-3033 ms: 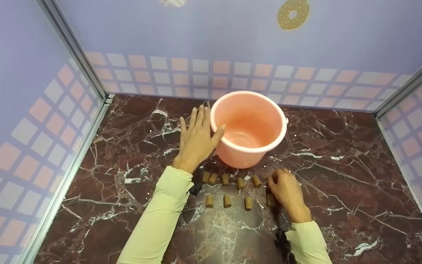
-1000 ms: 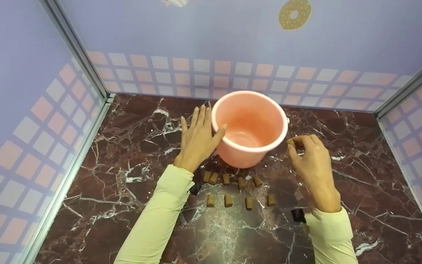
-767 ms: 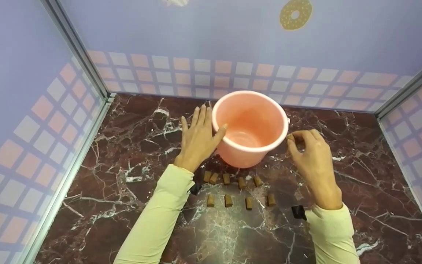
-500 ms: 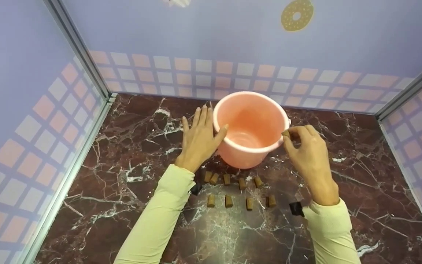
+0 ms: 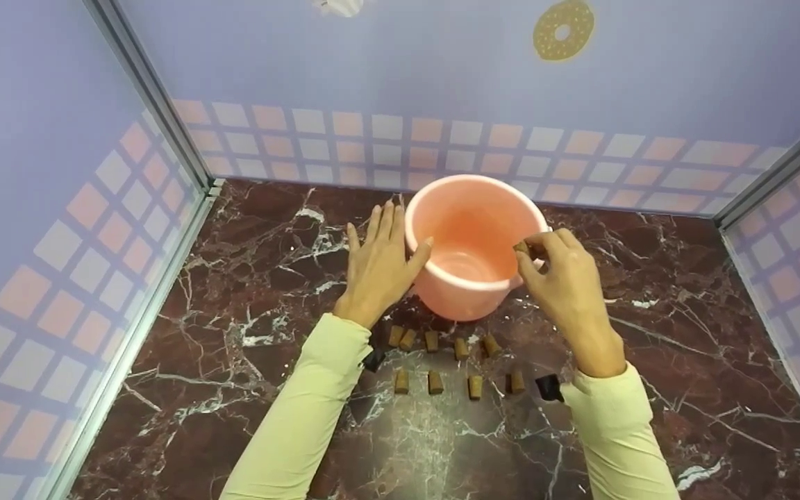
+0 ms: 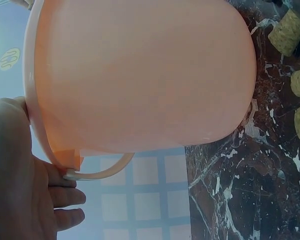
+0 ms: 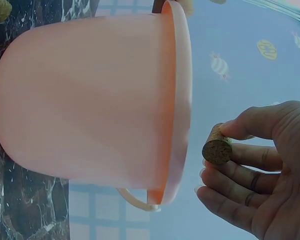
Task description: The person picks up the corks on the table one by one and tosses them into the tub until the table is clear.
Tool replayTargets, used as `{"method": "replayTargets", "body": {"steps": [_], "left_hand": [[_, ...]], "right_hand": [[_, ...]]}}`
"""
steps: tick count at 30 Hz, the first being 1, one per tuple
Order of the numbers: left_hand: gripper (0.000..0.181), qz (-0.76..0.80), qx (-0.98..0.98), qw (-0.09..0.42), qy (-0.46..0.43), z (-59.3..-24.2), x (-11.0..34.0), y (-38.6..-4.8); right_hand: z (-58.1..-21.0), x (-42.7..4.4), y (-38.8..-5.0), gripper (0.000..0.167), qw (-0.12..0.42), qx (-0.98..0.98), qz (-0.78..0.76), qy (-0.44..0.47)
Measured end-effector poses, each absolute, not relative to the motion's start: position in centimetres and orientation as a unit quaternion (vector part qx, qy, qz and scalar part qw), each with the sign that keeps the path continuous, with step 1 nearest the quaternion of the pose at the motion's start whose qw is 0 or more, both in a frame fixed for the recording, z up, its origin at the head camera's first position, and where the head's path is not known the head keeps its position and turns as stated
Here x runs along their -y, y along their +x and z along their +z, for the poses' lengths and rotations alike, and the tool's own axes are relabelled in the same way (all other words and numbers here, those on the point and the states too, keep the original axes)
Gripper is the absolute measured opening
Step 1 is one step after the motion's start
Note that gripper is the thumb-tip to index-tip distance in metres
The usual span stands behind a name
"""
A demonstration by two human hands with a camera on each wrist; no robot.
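A pink bucket (image 5: 466, 302) stands upright on the dark marbled surface, its mouth facing up. My left hand (image 5: 376, 272) rests against its left side with straight fingers, the thumb reaching over the rim. In the left wrist view, those fingers (image 6: 67, 197) lie beside the bucket's handle (image 6: 107, 172). Thumb and fingers of my right hand (image 5: 565, 292) pinch a small cork (image 7: 218, 150) over the right part of the rim. From the right wrist, the cork appears just above the rim, apart from it. Several more corks (image 5: 475, 387) stand in two rows in front of the bucket.
Patterned lilac panels (image 5: 442, 83) enclose the surface at the back and both sides, with metal strips (image 5: 153, 97) at the corners. Dark marbled surface (image 5: 664, 361) extends to the left and right of the bucket.
My right hand has risen from beside the corks with one pinched in it, going right of the bucket, then left over its rim. The left hand stays in place.
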State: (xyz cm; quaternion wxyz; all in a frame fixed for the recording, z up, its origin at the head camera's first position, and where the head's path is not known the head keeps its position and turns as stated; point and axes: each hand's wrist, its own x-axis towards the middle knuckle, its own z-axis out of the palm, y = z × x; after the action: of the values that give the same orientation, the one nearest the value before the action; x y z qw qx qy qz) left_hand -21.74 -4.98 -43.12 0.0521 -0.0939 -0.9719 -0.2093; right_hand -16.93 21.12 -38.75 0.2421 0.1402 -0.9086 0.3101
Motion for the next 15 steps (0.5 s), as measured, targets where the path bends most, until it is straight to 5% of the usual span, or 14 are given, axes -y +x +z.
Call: {"method": "replayTargets", "body": {"steps": [15], "left_hand": [[0.087, -0.217, 0.970, 0.054, -0.093, -43.23, 4.98, -21.80]], "right_hand": [[-39.64, -20.36, -17.59, 0.014, 0.232, 0.906, 0.319, 0.153]]}}
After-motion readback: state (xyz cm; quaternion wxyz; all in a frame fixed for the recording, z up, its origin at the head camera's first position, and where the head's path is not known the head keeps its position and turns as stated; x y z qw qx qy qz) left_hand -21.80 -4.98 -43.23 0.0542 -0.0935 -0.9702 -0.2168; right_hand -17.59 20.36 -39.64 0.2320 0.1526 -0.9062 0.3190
